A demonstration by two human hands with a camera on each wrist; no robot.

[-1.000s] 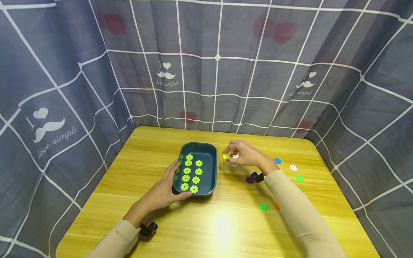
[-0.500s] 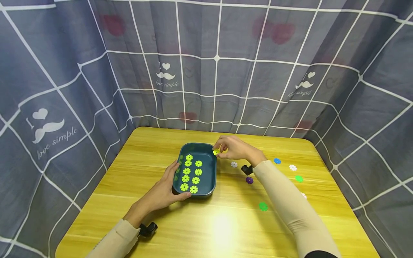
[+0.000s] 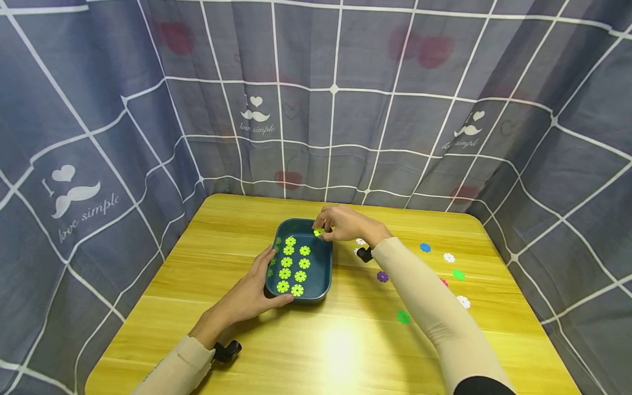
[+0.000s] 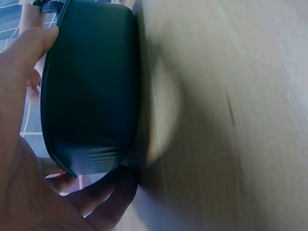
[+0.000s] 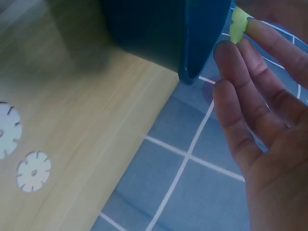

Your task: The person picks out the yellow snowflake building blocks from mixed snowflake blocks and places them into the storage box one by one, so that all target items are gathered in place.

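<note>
A dark teal tray (image 3: 318,280) stands on the table, with two rows of yellow-green notched plastic discs (image 3: 300,276) lying on its floor. My left hand (image 3: 249,296) holds the tray's left side, the thumb at the near rim. In the left wrist view its other fingers bend round the tray wall (image 4: 94,86). My right hand (image 3: 348,224) is over the tray's far right corner. Between thumb and fingertips it pinches one yellow-green disc (image 3: 319,232); the right wrist view shows this disc (image 5: 238,25) edge-on, above the rim.
Right of the tray lie loose discs: purple (image 3: 382,276), blue (image 3: 425,247), green (image 3: 403,317) and several white ones (image 3: 449,257). My right sleeve partly covers a red one (image 3: 444,282). A grey-blue curtain (image 3: 306,120) hangs behind the wooden table (image 3: 237,219).
My right hand has moved left with the pinched disc, from beside the tray to over its far right corner. My left hand and the tray have stayed put.
</note>
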